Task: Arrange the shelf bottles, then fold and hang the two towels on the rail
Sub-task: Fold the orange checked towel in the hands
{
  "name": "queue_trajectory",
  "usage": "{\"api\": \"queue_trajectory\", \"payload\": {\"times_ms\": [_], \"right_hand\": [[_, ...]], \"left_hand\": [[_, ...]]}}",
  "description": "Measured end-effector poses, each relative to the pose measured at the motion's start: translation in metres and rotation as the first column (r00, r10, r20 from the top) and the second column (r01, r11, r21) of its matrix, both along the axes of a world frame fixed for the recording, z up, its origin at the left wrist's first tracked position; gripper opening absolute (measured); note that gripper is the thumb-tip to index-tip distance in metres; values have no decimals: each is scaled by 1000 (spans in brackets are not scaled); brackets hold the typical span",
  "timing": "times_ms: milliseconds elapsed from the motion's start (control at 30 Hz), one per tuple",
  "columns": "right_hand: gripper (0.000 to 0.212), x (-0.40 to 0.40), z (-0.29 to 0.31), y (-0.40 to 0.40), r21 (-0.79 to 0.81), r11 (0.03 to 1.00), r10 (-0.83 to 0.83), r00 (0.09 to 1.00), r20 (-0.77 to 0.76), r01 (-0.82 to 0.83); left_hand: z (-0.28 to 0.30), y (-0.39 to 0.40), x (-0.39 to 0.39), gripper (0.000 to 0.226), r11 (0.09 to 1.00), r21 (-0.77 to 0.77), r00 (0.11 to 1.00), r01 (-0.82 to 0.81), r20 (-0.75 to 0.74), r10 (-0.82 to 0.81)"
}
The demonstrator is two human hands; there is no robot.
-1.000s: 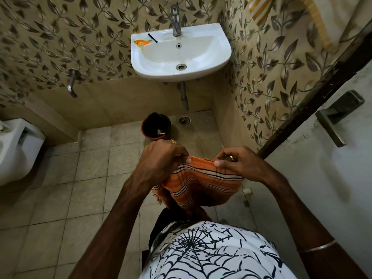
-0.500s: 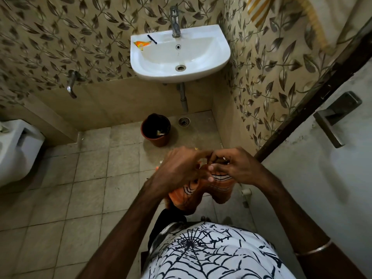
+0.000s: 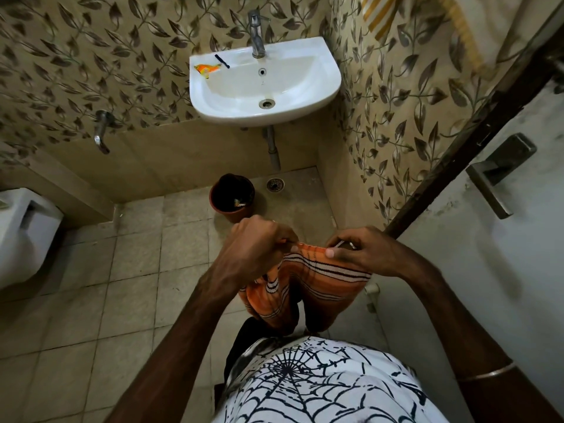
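You hold an orange striped cloth towel (image 3: 308, 285) at waist height.
Your left hand (image 3: 259, 245) and right hand (image 3: 363, 251) pinch its top edge, fingers clamped; no writing is legible.

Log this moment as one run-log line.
step: folding | left hand: pinches orange striped towel | right hand: pinches same edge | hung: no
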State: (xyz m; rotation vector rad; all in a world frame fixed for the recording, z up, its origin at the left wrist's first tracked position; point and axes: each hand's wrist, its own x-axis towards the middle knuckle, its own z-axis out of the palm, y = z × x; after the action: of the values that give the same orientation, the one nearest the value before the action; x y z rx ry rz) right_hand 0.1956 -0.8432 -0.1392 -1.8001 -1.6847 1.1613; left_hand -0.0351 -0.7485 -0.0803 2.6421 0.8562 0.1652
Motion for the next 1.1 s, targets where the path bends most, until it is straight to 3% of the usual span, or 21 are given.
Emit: {"api": "queue_trajectory", "payload": {"times_ms": [167, 267, 367, 533, 767, 1100], "right_hand": [[11, 0, -3, 2, 15, 998, -58, 998, -21, 59], [10, -9, -5, 5, 59, 990, -127, 991, 40, 124], [10, -17, -9, 6, 200, 969, -173, 978, 117, 148], [10, -17, -4, 7, 311, 935, -172, 985, -26, 172], [15, -13, 6, 0, 256, 947, -148, 972, -182, 192], [6, -9, 8, -9, 229, 969, -52, 979, -195, 97]], "left_hand": [[4, -1, -3, 20, 1000, 9, 1000, -6, 1, 6], [6, -1, -4, 21, 1000, 16, 1000, -4, -5, 4], [7, 1, -8, 18, 1000, 29, 1000, -11, 16, 11], [6, 6, -15, 15, 997, 57, 998, -44, 36, 42], [6, 8, -19, 18, 996, 54, 997, -73, 25, 71], [11, 6, -23, 21, 993, 48, 994, -111, -8, 111]]}}
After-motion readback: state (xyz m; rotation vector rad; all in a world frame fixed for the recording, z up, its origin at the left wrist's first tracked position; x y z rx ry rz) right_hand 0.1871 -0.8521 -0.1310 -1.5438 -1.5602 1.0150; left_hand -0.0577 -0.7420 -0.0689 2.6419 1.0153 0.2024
